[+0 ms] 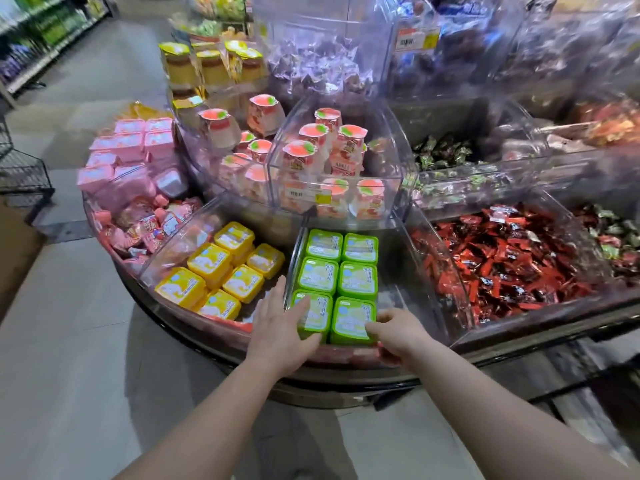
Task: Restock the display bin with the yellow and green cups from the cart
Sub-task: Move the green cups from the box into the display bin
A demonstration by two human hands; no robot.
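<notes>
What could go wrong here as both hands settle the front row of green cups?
The left hand and right hand press the two nearest green cups at the bin's front edge; a shove could tip them over it. The yellow cups beside them are stacked crookedly and might slide.

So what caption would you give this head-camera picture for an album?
Both hands, left hand and right hand, on the nearest green cups in a clear display bin, yellow cups alongside.

Hidden: left hand (281,327) covers near green cup (313,315) | Blurred: upper bins (485,46) | Cropped: black basket (20,168), left edge
</notes>
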